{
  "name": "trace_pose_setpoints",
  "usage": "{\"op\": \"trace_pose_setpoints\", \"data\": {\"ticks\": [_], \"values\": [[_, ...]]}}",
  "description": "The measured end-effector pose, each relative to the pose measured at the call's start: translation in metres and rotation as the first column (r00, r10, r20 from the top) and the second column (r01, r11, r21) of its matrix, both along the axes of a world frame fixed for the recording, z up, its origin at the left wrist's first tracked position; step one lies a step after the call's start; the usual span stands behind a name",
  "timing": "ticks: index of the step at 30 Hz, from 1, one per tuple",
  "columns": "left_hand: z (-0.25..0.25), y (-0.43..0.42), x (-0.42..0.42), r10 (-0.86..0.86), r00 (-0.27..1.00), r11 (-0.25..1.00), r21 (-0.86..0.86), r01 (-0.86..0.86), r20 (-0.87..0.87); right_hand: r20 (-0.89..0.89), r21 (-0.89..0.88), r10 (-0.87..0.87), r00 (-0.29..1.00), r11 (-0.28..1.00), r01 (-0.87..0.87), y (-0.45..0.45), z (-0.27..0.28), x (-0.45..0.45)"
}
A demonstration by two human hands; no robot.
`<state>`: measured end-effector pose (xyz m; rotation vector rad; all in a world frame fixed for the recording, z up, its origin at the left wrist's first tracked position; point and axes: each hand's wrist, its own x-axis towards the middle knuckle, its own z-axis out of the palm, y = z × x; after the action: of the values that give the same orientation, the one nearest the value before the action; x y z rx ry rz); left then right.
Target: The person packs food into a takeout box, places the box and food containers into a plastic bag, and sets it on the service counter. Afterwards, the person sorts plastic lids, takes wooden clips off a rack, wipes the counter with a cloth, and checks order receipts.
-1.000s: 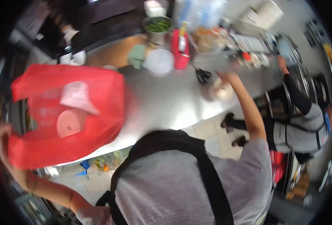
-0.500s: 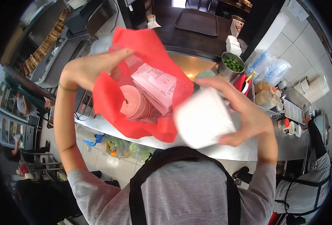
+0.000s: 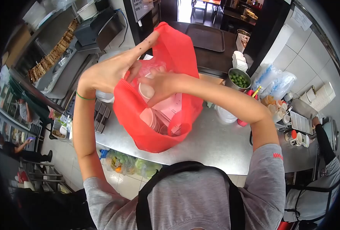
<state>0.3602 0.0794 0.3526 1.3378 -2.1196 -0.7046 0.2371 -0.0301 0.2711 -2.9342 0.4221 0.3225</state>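
A red cloth-like carrier bag (image 3: pixel 158 142) stands on the steel counter, its mouth spread. My left hand (image 3: pixel 110 71) is closed on the bag's rim, with one finger stretched towards the far edge. Inside the bag, my right hand (image 3: pixel 162 86) has its fingers and thumb around a pale round cup (image 3: pixel 146 91); part of it is hidden. Another lidded cup (image 3: pixel 149 117) sits nearer the front of the bag. Beside it lies a printed paper slip (image 3: pixel 174 105), tinted pink by the bag. Clear plastic (image 3: pixel 158 67) shows behind my right fingers.
The steel counter (image 3: pixel 223 147) runs beneath the bag. A brown tray (image 3: pixel 205 37) lies on the dark ledge behind, near a metal pot of green limes (image 3: pixel 239 78). Sauce tubs (image 3: pixel 271 101) stand at right. A co-worker's sleeve (image 3: pixel 323 140) shows at far right.
My right hand has moved left into the bag; the white block-shaped thing it held is no longer visible. My left hand has raised the bag's rim, and the bag stands taller.
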Motion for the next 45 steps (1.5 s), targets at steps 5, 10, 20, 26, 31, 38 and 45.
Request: {"op": "trace_pose_setpoints", "data": {"ticks": [5, 10, 20, 26, 31, 38, 45], "values": [[-0.014, -0.003, 0.017, -0.038, 0.995, 0.988, -0.150, 0.025, -0.088, 0.343, -0.050, 0.183, 0.921, 0.983, -0.176, 0.028, 0.058, -0.053], [-0.022, -0.004, 0.017, -0.102, 0.976, 0.969, -0.241, 0.054, -0.191, 0.900, -0.411, 0.347, 0.265, 0.876, 0.251, -0.011, 0.053, -0.071], [-0.014, -0.021, 0.003, -0.021, 0.921, 0.926, -0.354, -0.129, -0.389, 0.873, 0.486, -0.371, 0.317, 0.600, -0.635, -0.032, 0.064, -0.042], [0.017, -0.040, -0.005, 0.239, 0.965, 0.692, -0.716, -0.093, 0.106, 0.898, 0.422, -0.181, 0.401, 0.608, -0.672, -0.009, -0.021, 0.003], [0.062, -0.045, 0.004, -0.061, 0.874, 0.944, -0.256, 0.208, 0.482, 0.832, 0.518, -0.151, 0.534, 0.556, -0.650, -0.006, 0.000, 0.023], [-0.101, 0.059, 0.110, 0.216, 0.700, 0.707, -0.385, -0.593, -0.680, 0.873, 0.474, -0.285, 0.397, 0.693, -0.544, 0.000, 0.025, -0.015], [-0.375, 0.156, -0.028, 0.887, -0.367, 0.239, 0.959, -0.154, -0.280, 0.941, 0.121, 0.014, 0.338, 0.920, -0.373, -0.002, 0.049, -0.027]]}}
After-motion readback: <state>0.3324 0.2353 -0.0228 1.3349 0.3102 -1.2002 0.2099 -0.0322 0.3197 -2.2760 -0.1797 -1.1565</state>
